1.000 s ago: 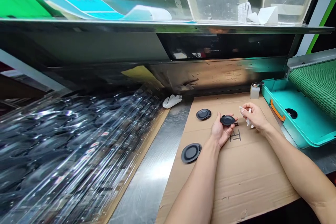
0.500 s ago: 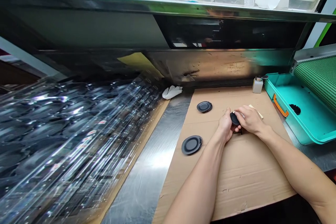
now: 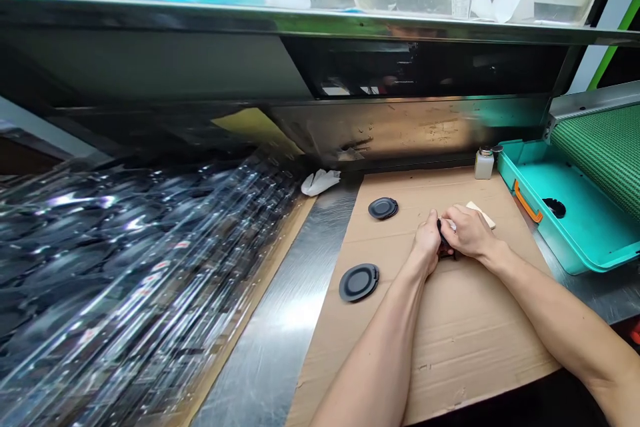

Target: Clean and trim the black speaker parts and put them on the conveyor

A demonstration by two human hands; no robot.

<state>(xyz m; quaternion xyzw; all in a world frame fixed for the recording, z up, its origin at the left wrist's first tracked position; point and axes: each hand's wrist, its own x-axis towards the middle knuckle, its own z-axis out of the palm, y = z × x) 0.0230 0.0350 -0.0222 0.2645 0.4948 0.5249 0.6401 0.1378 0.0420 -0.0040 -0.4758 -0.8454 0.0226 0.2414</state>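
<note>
My left hand is closed around a small black round plastic part, mostly hidden by the fingers. My right hand presses against the same part from the other side, its fingers curled over it. Both hands are just above a cardboard sheet. To their left lie two dark round plastic pieces with a tab on the rim, a smaller one farther back and a larger one nearer. A pale flat block lies behind my right hand.
Stacked clear plastic trays with dark parts fill the left side. A teal bin with an orange handle holds a black piece, beside a green conveyor belt. A small white bottle and crumpled white paper are at the back.
The black part has turned in my hands, and its face shows less now. My right fingers have curled farther over it. The whole view has shifted slightly.
</note>
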